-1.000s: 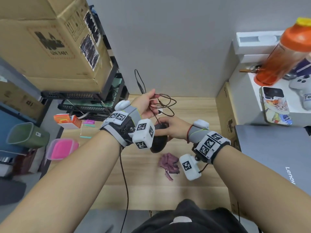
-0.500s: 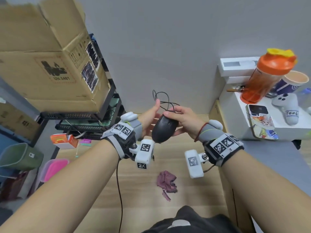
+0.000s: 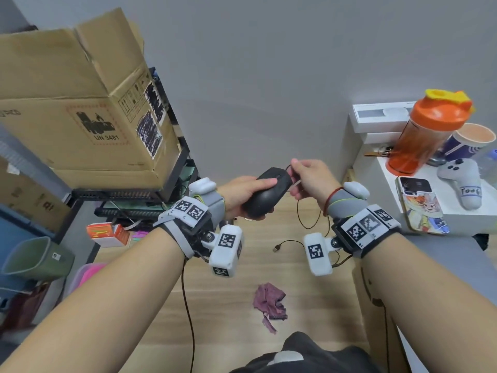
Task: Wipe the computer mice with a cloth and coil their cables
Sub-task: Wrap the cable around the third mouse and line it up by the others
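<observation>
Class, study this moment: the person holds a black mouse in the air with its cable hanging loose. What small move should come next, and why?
Probably the right hand, which pinches the cable near the mouse, should draw a first loop. The left hand grips the mouse, while the cable dangles uncoiled with its USB plug free. The cloth lies untouched on the table.

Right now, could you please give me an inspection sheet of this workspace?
Surface: wooden table, light grain.
Job's things: black mouse held up above the table; purple cloth crumpled on the table, untouched.
Clutter: orange shaker bottle, paper cup, phone, white controller on the right-hand shelf.
Hands: left hand grips the mouse; right hand pinches its cable.
Cables: mouse cable hanging loose, USB plug dangling.
Surroundings: cardboard box, green bin, grey wall.
</observation>
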`<state>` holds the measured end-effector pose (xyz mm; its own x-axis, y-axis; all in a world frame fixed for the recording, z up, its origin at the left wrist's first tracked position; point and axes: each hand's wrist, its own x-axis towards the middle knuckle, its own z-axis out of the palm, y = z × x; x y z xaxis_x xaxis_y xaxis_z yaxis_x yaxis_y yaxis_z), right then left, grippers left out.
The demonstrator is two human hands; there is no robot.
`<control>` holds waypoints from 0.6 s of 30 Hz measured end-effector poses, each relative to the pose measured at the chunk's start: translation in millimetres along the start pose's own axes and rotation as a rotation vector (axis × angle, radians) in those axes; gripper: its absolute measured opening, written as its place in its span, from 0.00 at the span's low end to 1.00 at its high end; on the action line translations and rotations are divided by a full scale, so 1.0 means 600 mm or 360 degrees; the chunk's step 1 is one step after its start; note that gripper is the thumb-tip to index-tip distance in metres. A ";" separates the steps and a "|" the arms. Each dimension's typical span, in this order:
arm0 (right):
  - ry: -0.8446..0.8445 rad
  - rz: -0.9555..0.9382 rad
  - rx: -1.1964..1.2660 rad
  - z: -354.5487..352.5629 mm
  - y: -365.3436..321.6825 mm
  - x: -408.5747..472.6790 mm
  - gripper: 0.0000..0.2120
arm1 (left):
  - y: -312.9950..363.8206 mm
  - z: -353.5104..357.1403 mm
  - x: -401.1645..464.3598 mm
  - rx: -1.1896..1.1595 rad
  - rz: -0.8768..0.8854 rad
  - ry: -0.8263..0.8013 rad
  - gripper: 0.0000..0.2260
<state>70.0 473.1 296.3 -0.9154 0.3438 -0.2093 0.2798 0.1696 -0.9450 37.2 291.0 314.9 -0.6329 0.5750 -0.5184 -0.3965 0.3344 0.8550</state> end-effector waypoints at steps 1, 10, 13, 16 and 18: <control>0.0076 -0.0155 -0.0209 -0.005 0.004 0.006 0.07 | 0.003 -0.002 -0.003 -0.0043 0.0021 0.0008 0.14; 0.0321 -0.0706 -0.0318 0.018 -0.011 -0.007 0.19 | 0.029 -0.022 -0.024 -0.0257 0.0181 -0.0024 0.14; 0.0157 -0.0690 -0.0592 0.017 -0.013 0.000 0.06 | 0.028 -0.020 -0.028 -0.0246 0.0242 -0.0019 0.20; -0.0131 -0.0499 -0.0302 0.025 -0.010 -0.004 0.15 | 0.027 -0.022 -0.031 -0.0356 0.0343 -0.0043 0.23; -0.0272 -0.0388 -0.0078 0.036 -0.009 -0.010 0.18 | 0.032 -0.024 -0.032 -0.0469 0.0379 -0.0081 0.21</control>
<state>67.4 450.0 297.2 -0.9916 0.1278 -0.0208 0.0554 0.2739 -0.9602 32.3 275.3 340.9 -0.6996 0.6494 -0.2981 -0.4213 -0.0379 0.9061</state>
